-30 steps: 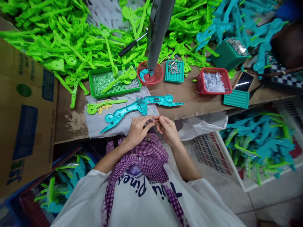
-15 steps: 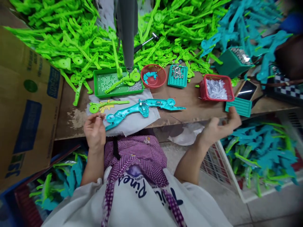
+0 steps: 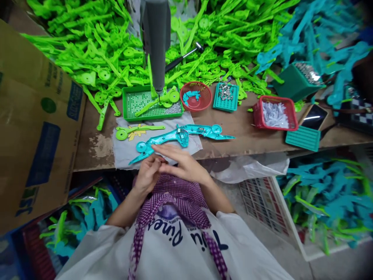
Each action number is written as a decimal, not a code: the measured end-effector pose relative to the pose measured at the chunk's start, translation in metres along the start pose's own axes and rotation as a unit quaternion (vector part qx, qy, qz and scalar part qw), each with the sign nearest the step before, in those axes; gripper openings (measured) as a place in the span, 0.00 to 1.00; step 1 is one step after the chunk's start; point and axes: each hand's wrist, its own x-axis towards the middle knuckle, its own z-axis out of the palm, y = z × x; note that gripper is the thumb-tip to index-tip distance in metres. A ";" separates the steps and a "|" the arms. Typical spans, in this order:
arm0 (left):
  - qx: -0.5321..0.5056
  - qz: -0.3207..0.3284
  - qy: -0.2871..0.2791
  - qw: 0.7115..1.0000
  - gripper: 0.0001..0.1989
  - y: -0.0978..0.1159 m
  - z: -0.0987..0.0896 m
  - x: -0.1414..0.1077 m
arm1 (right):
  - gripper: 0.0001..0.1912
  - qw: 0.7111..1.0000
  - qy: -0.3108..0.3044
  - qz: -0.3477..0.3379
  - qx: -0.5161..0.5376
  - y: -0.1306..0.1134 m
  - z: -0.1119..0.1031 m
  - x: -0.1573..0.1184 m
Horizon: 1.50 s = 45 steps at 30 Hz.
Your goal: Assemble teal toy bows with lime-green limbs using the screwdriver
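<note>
My left hand is just off the table's front edge, its fingertips pinched around something small and dark that I cannot make out. Against it comes my right hand, fingers stretched out and thumb apart, the tips close to the left fingertips. Just beyond both hands a turquoise plastic shell half, bow-shaped with round ends, lies on a pale cloth. Small metal parts sit inside the shell. Behind its left end rests a lime green arm-shaped piece with a round disc end.
A grey power driver hangs over a green tray of screws. A red basket, turquoise tray and red bin stand rightward. Green parts heap behind; a carton stands left. A hammer lies on the heap.
My right hand has swung in from the right, by the red bin, to meet the left. My left hand has moved right and toward my body. The view has shifted slightly.
</note>
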 end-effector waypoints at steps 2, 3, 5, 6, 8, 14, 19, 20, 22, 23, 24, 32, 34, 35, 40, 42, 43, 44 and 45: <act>-0.006 -0.021 -0.008 1.000 0.21 -0.007 0.004 0.003 | 0.20 0.999 0.049 0.009 0.014 0.005 0.007 -0.006; 0.000 -0.024 -0.010 1.000 0.20 -0.010 0.006 0.005 | 0.17 0.997 0.076 0.009 0.017 0.008 0.008 -0.009; 0.043 -0.019 -0.017 0.999 0.20 -0.013 0.008 0.007 | 0.13 0.991 0.127 0.014 0.029 0.012 0.008 -0.013; 0.077 -0.016 -0.023 0.997 0.19 -0.014 0.008 0.008 | 0.12 0.986 0.156 0.029 0.045 0.014 0.008 -0.015; 0.135 -0.013 -0.037 0.990 0.17 -0.014 0.008 0.009 | 0.11 0.971 0.205 0.082 0.096 0.016 0.010 -0.018; 0.064 -0.008 -0.014 0.998 0.18 -0.019 0.009 0.013 | 0.21 0.927 0.279 0.177 0.177 0.022 0.022 -0.020; 0.151 0.046 0.007 0.987 0.12 -0.022 0.008 0.015 | 0.21 0.926 0.287 0.192 0.151 0.024 0.024 -0.021; 0.197 0.079 0.018 0.977 0.10 -0.022 0.007 0.015 | 0.20 0.927 0.285 0.193 0.147 0.024 0.024 -0.022; 0.276 0.146 0.041 0.949 0.07 -0.023 0.005 0.014 | 0.20 0.929 0.278 0.194 0.149 0.023 0.024 -0.023; 0.300 0.169 0.048 0.938 0.05 -0.023 0.004 0.013 | 0.20 0.929 0.274 0.197 0.155 0.023 0.024 -0.023; 0.313 0.178 0.048 0.932 0.05 -0.024 0.003 0.013 | 0.20 0.928 0.268 0.202 0.162 0.023 0.025 -0.024; 0.319 0.199 0.070 0.924 0.12 -0.026 -0.002 0.016 | 0.23 0.905 0.208 0.265 0.260 0.032 0.043 -0.025; 0.356 0.232 0.097 0.900 0.12 -0.025 -0.004 0.018 | 0.25 0.899 0.160 0.280 0.297 0.032 0.044 -0.025; 0.359 0.240 0.102 0.896 0.13 -0.024 -0.005 0.019 | 0.25 0.902 0.143 0.277 0.299 0.031 0.043 -0.025; 0.245 0.167 0.043 0.954 0.16 -0.032 -0.006 0.021 | 0.20 0.946 0.160 0.249 0.135 0.019 0.028 -0.030; 0.187 0.130 0.031 0.973 0.17 -0.036 -0.004 0.022 | 0.18 0.956 0.139 0.247 0.077 0.014 0.023 -0.032; 0.172 0.129 0.035 0.976 0.16 -0.037 -0.002 0.021 | 0.18 0.959 0.132 0.242 0.061 0.013 0.022 -0.033; 0.169 0.139 0.041 0.975 0.16 -0.037 0.000 0.021 | 0.19 0.962 0.132 0.232 0.055 0.013 0.021 -0.033; 0.174 0.153 0.045 0.972 0.15 -0.036 0.001 0.021 | 0.20 0.965 0.134 0.219 0.060 0.014 0.022 -0.033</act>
